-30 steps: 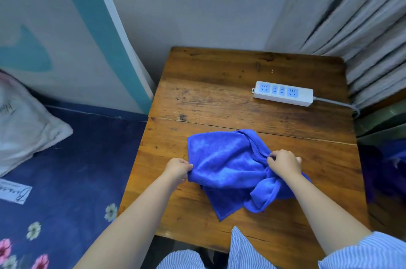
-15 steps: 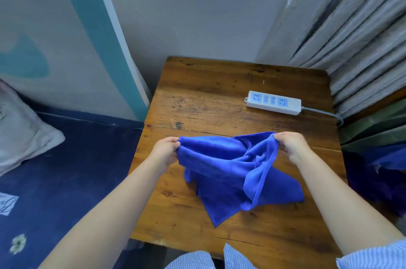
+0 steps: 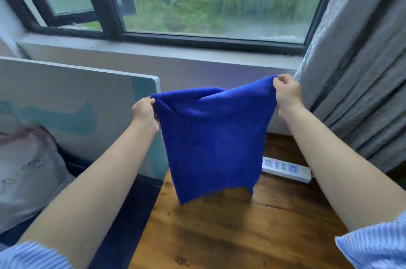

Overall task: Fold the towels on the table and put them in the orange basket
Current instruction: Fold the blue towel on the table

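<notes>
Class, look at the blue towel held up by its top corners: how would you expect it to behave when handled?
Likely floppy: the blue towel sags between the left hand and right hand and hangs limp above the table. Probably light, since a pinch at each corner holds it. Its fuzzy surface suggests it is not slippery.

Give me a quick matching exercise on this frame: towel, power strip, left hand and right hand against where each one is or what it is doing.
Things:
1. blue towel
2. power strip
3. left hand
4. right hand

States:
A. lies on the wooden table
B. pinches the higher top corner
C. hangs in the air, above the table
D. pinches the lower top corner

Pairs: 1-C, 2-A, 3-D, 4-B
</notes>
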A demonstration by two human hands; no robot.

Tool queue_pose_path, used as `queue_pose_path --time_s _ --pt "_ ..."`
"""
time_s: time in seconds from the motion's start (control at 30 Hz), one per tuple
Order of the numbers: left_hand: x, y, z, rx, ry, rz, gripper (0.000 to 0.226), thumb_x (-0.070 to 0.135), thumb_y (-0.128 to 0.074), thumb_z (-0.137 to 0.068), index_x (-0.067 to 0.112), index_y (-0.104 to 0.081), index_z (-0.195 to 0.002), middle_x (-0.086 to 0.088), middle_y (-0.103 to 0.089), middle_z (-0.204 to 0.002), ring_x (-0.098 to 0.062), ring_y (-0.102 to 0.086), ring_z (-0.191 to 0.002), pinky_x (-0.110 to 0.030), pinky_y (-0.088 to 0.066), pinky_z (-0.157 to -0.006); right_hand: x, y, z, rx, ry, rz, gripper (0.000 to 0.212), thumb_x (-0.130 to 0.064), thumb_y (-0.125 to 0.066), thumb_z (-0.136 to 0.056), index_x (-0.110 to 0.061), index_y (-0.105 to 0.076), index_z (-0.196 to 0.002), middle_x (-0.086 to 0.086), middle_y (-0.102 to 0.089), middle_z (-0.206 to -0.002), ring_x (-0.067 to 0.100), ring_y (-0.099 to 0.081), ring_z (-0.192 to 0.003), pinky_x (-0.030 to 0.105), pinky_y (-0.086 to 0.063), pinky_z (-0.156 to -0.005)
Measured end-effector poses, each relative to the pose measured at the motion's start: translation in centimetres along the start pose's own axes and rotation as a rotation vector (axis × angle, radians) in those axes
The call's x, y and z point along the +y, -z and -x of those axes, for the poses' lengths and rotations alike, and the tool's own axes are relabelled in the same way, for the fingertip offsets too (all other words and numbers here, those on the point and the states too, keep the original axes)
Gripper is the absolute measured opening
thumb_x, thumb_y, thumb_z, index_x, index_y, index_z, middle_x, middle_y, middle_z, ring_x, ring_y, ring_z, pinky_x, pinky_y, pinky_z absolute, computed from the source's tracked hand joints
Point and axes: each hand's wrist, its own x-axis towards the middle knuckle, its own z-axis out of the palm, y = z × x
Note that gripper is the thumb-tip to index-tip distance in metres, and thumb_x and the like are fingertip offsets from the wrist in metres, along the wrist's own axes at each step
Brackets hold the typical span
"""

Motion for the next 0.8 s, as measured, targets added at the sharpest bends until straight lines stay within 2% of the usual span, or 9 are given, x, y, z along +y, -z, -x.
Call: queue_pose_path --time_s 0.13,0.2,0.3,0.4,0.5,0.57,0.63,0.7,0.8 --pt "2.2 0.6 -0.2 0.021 -0.12 -0.055 0.033 -0.002 -0.032 -0.086 0.017 -0.045 -0.061 0.001 -0.045 -0.057 -0.012 -0.039 -0.054 -0.022 -0.03 -0.051 -2.2 -0.1 0.6 0.007 0.152 0.132 0.013 -0.013 -0.038 -0.095 -0.017 -0.05 -0.091 -0.008 -0.041 -0.066 0.006 -0.039 -0.06 0.011 -0.031 -0.052" --pt "1.9 1.6 -0.1 0.043 -0.105 -0.147 0.03 0.002 -0.037 -0.085 0.016 -0.045 -0.061 0.0 -0.044 -0.062 -0.015 -0.039 -0.056 -0.023 -0.031 -0.051 -1.4 0.1 1.3 -0.013 0.136 0.22 0.021 -0.011 -0.038 -0.094 -0.007 -0.056 -0.105 -0.002 -0.049 -0.073 0.016 -0.047 -0.076 0.018 -0.036 -0.06" --pt "-1.0 3.5 -0.1 0.024 0.02 -0.341 0.026 0.007 -0.048 -0.087 0.015 -0.046 -0.062 -0.003 -0.048 -0.068 -0.017 -0.044 -0.059 -0.024 -0.036 -0.052 2.0 0.3 3.5 -0.093 0.04 0.443 0.026 -0.006 -0.038 -0.091 0.006 -0.058 -0.104 0.015 -0.055 -0.094 0.026 -0.047 -0.089 0.025 -0.03 -0.071" --pt "-4.2 5.4 -0.6 -0.095 0.124 -0.712 0.027 0.003 -0.054 -0.088 0.013 -0.047 -0.063 -0.009 -0.05 -0.072 -0.018 -0.045 -0.056 -0.023 -0.041 -0.045 6.3 0.7 5.4 -0.192 -0.087 0.58 0.026 -0.003 -0.04 -0.089 0.007 -0.061 -0.101 0.021 -0.057 -0.097 0.03 -0.049 -0.09 0.025 -0.028 -0.071" --pt "-7.6 8.4 -0.4 -0.222 0.111 -1.255 0.021 0.004 -0.053 -0.088 0.007 -0.054 -0.068 -0.012 -0.049 -0.068 -0.025 -0.046 -0.058 -0.021 -0.038 -0.044 11.7 1.2 8.2 -0.297 -0.227 0.615 0.021 0.001 -0.043 -0.087 0.005 -0.062 -0.083 0.02 -0.054 -0.079 0.029 -0.048 -0.084 0.027 -0.029 -0.062" --pt "-9.9 10.3 0.2 -0.309 0.159 -1.447 0.01 0.004 -0.05 -0.089 0.001 -0.059 -0.086 -0.02 -0.055 -0.083 -0.031 -0.052 -0.075 -0.027 -0.042 -0.051 15.3 1.8 10.7 -0.349 -0.332 0.637 0.02 0.002 -0.042 -0.087 -0.003 -0.055 -0.073 0.017 -0.049 -0.076 0.024 -0.042 -0.08 0.028 -0.027 -0.058" --pt "-12.6 12.1 1.1 -0.402 0.179 -1.628 0.022 0.005 -0.046 -0.092 -0.007 -0.06 -0.105 -0.027 -0.06 -0.106 -0.037 -0.059 -0.098 -0.037 -0.05 -0.071 18.5 2.7 13.3 -0.386 -0.417 0.713 0.017 0.0 -0.041 -0.088 -0.004 -0.052 -0.076 0.016 -0.049 -0.084 0.023 -0.043 -0.082 0.026 -0.029 -0.066" --pt "-15.1 13.8 2.4 -0.485 0.187 -1.785 0.033 0.007 -0.042 -0.093 -0.004 -0.056 -0.12 -0.02 -0.058 -0.125 -0.033 -0.056 -0.115 -0.032 -0.047 -0.088 21.3 3.6 15.7 -0.424 -0.5 0.781 0.02 -0.001 -0.04 -0.09 -0.005 -0.051 -0.074 0.015 -0.049 -0.088 0.023 -0.044 -0.084 0.026 -0.03 -0.069" --pt "-19.0 17.1 3.9 -0.618 0.275 -1.94 0.035 0.01 -0.04 -0.093 0.002 -0.051 -0.125 -0.013 -0.053 -0.132 -0.028 -0.052 -0.121 -0.029 -0.043 -0.094 24.4 4.8 19.3 -0.475 -0.588 0.874 0.019 -0.003 -0.04 -0.091 -0.005 -0.05 -0.075 0.015 -0.05 -0.089 0.023 -0.044 -0.084 0.028 -0.029 -0.06"
